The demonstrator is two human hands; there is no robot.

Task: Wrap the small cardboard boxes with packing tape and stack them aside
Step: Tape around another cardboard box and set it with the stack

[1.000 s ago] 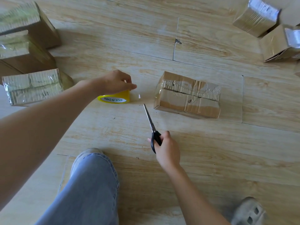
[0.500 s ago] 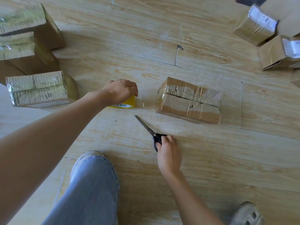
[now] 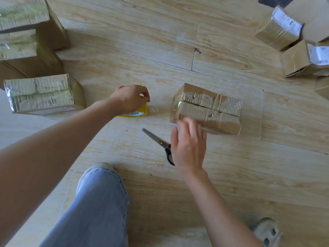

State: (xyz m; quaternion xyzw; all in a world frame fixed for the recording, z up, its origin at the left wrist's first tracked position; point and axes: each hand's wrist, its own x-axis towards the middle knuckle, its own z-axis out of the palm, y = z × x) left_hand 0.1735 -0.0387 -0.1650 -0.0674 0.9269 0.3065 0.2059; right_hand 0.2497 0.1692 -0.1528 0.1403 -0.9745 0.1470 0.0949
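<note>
A small cardboard box (image 3: pixel 211 106) wrapped in clear tape lies on the wooden floor at centre right. My left hand (image 3: pixel 129 98) holds the yellow tape roll (image 3: pixel 139 112), which lies flat on the floor left of the box. A short clear tape end (image 3: pixel 154 109) sticks out from the roll toward the box. My right hand (image 3: pixel 188 148) hovers with straight, spread fingers just in front of the box's near left corner, blurred by motion. The black-handled scissors (image 3: pixel 156 140) lie on the floor under and left of that hand.
Three taped boxes (image 3: pixel 42 94) sit at the left, two stacked behind the near one. More boxes with white labels (image 3: pixel 279 30) stand at the upper right. My jeans-clad knee (image 3: pixel 96 202) and a grey sandal (image 3: pixel 267 232) are at the bottom.
My right hand laid the scissors on the floor, let go, and moved up and right toward the box. My left hand stayed on the tape roll.
</note>
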